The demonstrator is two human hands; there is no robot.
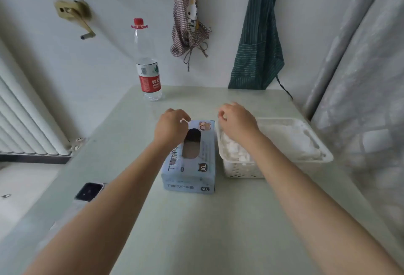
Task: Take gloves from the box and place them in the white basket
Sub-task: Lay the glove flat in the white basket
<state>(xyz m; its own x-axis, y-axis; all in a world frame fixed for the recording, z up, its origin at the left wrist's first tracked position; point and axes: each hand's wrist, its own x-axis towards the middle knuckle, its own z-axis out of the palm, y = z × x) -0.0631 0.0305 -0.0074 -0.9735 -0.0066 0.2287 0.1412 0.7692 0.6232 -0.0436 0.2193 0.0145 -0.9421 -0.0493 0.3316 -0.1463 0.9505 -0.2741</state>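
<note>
surface (pixel 196 220): smooth, pale green, soft matt sheen
box (pixel 189 166): printed blue cardboard, slightly glossy
white basket (pixel 242 171): perforated plastic
gloves (pixel 284 141): thin, white, crinkled
bottle (pixel 148 64): clear plastic, red cap, glossy label
aprons (pixel 258 40): woven cloth
handle (pixel 74 12): brassy metal

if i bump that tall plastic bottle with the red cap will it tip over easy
Probably yes. The tall clear plastic bottle with the red cap looks nearly empty, so it is likely light. It is narrow and stands upright near the far edge of the pale green table, so a nudge could topple it, and then it might roll.
</note>
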